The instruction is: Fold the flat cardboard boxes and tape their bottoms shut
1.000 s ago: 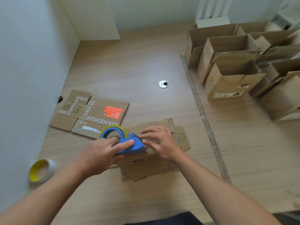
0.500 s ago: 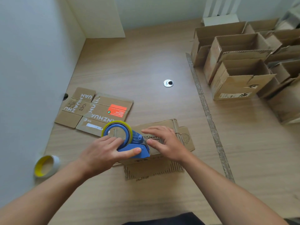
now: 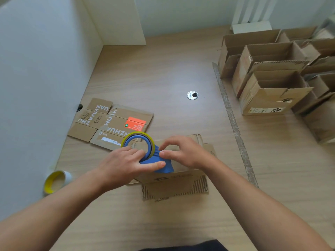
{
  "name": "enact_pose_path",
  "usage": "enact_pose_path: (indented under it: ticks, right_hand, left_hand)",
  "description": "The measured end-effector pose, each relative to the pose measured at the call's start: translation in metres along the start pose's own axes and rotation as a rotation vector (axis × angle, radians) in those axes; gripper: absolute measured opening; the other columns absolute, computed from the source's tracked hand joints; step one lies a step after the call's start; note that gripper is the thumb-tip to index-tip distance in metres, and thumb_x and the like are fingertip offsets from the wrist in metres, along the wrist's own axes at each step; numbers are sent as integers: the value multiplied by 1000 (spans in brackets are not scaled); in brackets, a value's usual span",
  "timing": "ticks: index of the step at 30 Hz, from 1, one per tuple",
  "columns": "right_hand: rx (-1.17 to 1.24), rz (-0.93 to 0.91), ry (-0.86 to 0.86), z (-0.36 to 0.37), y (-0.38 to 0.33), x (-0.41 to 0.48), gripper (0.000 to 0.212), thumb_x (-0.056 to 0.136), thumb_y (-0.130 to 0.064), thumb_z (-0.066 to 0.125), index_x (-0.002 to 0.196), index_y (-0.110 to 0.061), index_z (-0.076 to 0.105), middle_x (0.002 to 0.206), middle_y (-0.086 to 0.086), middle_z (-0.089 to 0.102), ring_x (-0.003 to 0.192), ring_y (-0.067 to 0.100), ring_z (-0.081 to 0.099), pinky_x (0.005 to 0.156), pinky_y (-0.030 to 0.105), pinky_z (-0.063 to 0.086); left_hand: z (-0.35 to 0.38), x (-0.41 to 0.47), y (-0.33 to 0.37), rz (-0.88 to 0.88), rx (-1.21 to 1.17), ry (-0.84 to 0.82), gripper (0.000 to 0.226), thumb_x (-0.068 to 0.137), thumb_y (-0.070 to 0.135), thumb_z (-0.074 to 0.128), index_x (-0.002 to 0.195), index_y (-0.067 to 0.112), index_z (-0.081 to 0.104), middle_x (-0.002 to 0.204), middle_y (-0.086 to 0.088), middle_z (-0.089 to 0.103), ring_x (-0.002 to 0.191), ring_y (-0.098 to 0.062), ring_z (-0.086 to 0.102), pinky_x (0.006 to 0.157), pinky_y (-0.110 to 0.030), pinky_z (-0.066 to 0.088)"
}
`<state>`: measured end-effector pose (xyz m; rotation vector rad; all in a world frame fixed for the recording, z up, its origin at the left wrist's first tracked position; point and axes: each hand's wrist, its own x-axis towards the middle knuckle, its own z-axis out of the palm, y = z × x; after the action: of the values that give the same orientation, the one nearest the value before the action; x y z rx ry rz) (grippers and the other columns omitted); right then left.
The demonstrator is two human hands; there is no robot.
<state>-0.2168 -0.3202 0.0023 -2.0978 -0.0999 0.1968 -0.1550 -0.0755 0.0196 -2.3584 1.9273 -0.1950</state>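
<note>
Head view: left hand [image 3: 125, 165], fingers curled round the blue tape dispenser [image 3: 157, 164], steadies it on the folded box [image 3: 174, 180] at the table's [image 3: 163, 69] near centre, while the right hand [image 3: 183, 154] pinches thumb to fingertips at its mouth (presumably freeing the tape end, itself not discernible).

Cardboard, tape and hands, counted.
Seen are one flat box [image 3: 116, 122] left, one near box [image 3: 174, 187], at least six open boxes [image 3: 272, 98] right, one dispenser [image 3: 161, 167], two tape rolls [image 3: 125, 140] [image 3: 54, 182], two hands [image 3: 123, 165] [image 3: 186, 153].
</note>
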Motion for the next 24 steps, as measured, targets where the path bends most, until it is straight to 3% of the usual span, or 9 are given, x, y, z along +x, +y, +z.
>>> enact_pose_path:
  ticks: [4, 9, 19, 24]
  right_hand:
    - [5, -25, -90, -10, 4, 6, 17, 92, -28, 70, 107, -23, 75, 106, -12, 72, 102, 1, 62, 95, 26, 45]
    - [-13, -59, -78, -11, 15, -2, 18, 93, -26, 69, 110, -24, 75, 106, -17, 71, 104, 0, 62, 96, 28, 48]
    - [-129, -134, 129, 10, 15, 3, 13, 89, -28, 73, 100, -22, 76, 97, -9, 73, 93, 10, 62, 84, 30, 49]
    - [-172, -182, 189, 13, 19, 3, 7, 87, -24, 75, 87, -16, 75, 85, -7, 71, 81, 11, 59, 73, 20, 40]
  left_hand:
    - [4, -4, -2, -26, -28, 3, 72, 82, 5, 36, 145, 40, 34, 76, -2, 48, 55, -23, 43, 48, -30, 42]
    - [6, -8, 2, -49, -61, 3, 73, 82, 5, 38, 146, 39, 33, 77, -2, 47, 55, -22, 44, 48, -31, 43]
    - [4, -7, 1, -67, -53, 11, 69, 82, 8, 41, 144, 38, 36, 77, -2, 49, 54, -20, 43, 48, -28, 37]
    - [6, -6, 4, -98, -85, 15, 65, 83, 12, 43, 142, 38, 38, 76, -1, 50, 53, -21, 42, 47, -26, 34]
